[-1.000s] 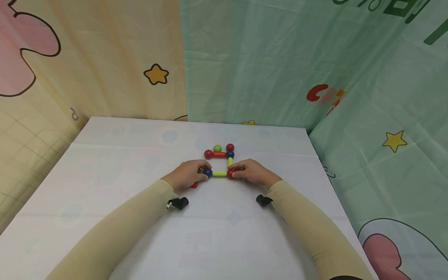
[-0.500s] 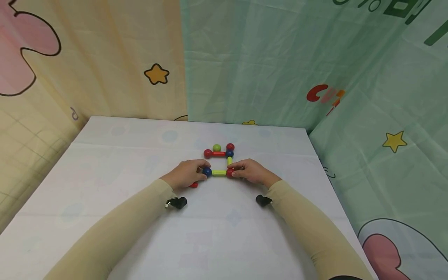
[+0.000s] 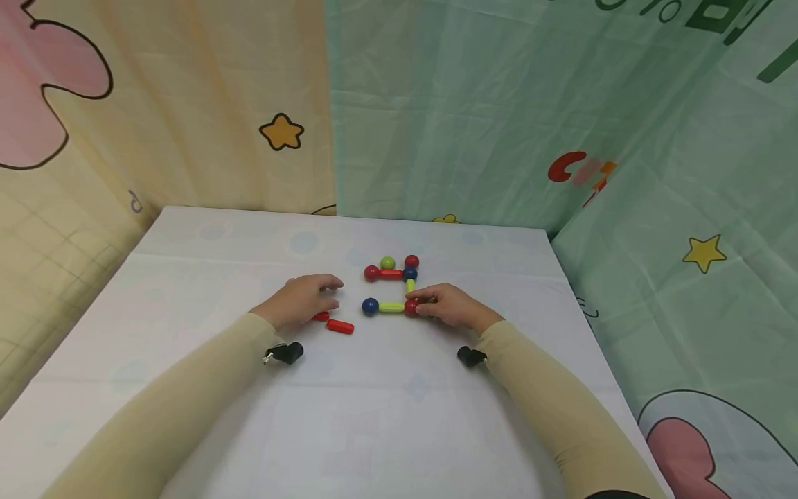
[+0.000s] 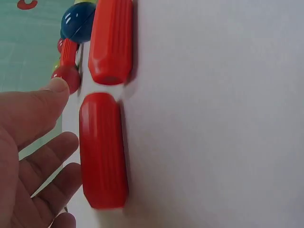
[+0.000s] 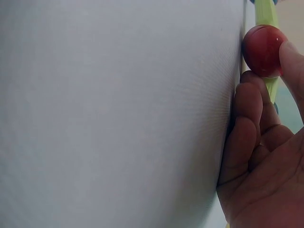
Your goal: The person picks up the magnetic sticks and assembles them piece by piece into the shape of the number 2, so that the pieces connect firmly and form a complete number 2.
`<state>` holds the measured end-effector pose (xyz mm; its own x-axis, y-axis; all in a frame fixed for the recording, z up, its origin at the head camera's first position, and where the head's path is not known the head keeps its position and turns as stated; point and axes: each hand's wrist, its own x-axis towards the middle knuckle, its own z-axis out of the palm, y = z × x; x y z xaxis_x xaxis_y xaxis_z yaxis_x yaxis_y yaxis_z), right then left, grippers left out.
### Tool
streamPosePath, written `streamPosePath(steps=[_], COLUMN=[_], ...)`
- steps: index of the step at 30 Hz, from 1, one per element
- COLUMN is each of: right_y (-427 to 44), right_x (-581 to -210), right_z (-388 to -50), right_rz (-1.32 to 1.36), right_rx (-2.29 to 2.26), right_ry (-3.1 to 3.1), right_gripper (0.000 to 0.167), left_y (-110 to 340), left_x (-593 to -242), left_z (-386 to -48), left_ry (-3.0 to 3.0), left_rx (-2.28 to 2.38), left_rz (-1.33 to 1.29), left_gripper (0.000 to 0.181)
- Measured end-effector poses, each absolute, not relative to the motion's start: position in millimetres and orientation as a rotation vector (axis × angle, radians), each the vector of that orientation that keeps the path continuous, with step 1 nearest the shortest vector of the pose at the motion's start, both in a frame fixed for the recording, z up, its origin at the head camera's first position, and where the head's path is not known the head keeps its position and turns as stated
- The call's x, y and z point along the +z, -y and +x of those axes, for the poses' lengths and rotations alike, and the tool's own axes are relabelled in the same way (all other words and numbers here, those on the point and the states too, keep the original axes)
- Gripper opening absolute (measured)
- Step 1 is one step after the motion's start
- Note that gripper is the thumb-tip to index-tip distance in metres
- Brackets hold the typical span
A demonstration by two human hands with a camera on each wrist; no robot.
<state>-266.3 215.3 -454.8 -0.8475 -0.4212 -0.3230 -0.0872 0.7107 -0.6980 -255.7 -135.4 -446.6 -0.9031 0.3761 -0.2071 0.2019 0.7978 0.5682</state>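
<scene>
My right hand (image 3: 455,307) pinches a red ball (image 3: 410,308), the corner joint of a ball-and-rod toy structure, between thumb and fingers. From that ball a yellow-green rod (image 3: 391,308) runs left to a blue ball (image 3: 370,306), and another yellow-green rod (image 3: 409,285) leads away to a farther blue ball (image 3: 409,274). Left of the structure, my left hand (image 3: 296,301) is spread with nothing in its grasp. Beneath and beside it lie two loose red rods, the nearer rod (image 4: 111,42) and the other rod (image 4: 102,152) close to the fingertips.
At the structure's far side, a red rod (image 3: 391,274) joins the blue ball to a red ball (image 3: 371,273). A green ball (image 3: 388,263) and another red ball (image 3: 411,261) sit behind it. The white-covered table (image 3: 349,416) meets printed curtains at its far edge.
My left hand has let go of the near blue ball and moved left to the red rods, bringing both into sight. My right hand stays on the red ball.
</scene>
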Motion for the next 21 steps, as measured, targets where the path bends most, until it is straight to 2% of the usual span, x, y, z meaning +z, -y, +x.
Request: streamPosePath(steps=[11, 21], right_y=[-213, -210], right_x=[-455, -456], right_z=[-267, -269], right_rz=[-0.365, -0.346], right_rx=[-0.948, -0.944], right_ry=[-2.463, -2.465], right_gripper=[0.037, 0.037], left_y=[177, 183], left_x=[-451, -452], left_z=[-257, -254], left_ry=[-2.681, -2.620], left_rx=[0.765, 0.818], left_rz=[0.413, 0.419], left_gripper=[0.043, 0.038])
